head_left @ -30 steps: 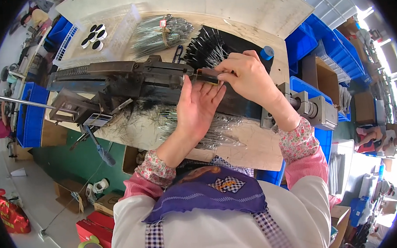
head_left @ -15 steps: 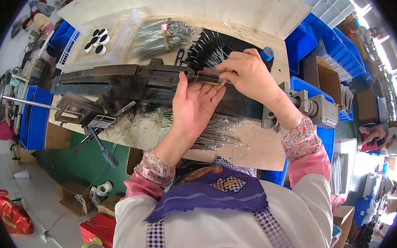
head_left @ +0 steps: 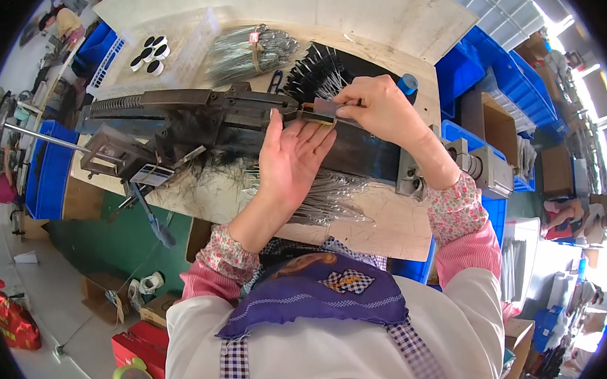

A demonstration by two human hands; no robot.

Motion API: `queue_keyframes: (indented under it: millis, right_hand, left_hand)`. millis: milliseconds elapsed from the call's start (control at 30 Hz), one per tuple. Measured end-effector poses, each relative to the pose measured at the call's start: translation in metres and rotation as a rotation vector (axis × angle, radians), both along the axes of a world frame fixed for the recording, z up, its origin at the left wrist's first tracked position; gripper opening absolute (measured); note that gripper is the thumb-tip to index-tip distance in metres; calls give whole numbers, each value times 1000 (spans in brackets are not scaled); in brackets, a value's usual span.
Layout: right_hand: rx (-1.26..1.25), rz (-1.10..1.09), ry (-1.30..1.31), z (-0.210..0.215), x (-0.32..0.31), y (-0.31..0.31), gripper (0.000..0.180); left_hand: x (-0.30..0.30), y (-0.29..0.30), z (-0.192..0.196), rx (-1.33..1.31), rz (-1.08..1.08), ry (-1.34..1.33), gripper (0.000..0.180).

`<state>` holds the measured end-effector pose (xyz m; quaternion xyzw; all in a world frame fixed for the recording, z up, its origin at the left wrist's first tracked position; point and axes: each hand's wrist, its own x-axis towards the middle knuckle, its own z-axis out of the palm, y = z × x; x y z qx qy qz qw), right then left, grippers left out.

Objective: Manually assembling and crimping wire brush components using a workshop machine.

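Note:
A long dark metal machine [head_left: 180, 112] with a coil spring at its left end lies across the wooden bench. My left hand [head_left: 289, 152] is open, palm up, its fingers stretched under the machine's narrow right tip. Close above those fingers sits a small brownish plate [head_left: 325, 109] at the tip. My right hand [head_left: 383, 112] is closed in a pinch beside this plate; what lies between thumb and fingers is hidden. Behind the right hand, black-bristled wire brushes [head_left: 318, 72] fan out on a dark sheet. Thin looped wires [head_left: 335, 200] lie in a heap near my left wrist.
A clear plastic crate [head_left: 194, 50] holds several black-and-white spools. Beside it lies a tied wire bundle [head_left: 252, 52]. A blue-capped container [head_left: 407, 83] stands at the back right. Metal clamp fittings [head_left: 486, 168] sit at the right bench edge, with blue bins [head_left: 462, 72] beyond.
My right hand has moved slightly left and down, its fingers closer together at the plate. My left hand has shifted slightly left, staying palm up. The whole view has shifted a little.

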<state>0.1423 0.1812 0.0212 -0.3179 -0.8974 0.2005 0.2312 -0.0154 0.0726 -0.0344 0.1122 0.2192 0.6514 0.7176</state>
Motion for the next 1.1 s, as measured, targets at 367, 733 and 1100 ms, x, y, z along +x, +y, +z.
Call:
queue_keyframes:
  millis: [367, 733, 1100]
  right_hand:
    - [17, -164, 133, 22, 2, -26, 15]
    - [427, -34, -321, 4, -28, -52, 21]
    - [-9, -97, -102, -26, 36, -105, 21]
  left_hand:
    - [3, -2, -3, 56, -4, -32, 68]
    - [0, 0, 8, -66, 66, 19, 50]
    - [16, -1, -13, -28, 59, 145, 30]
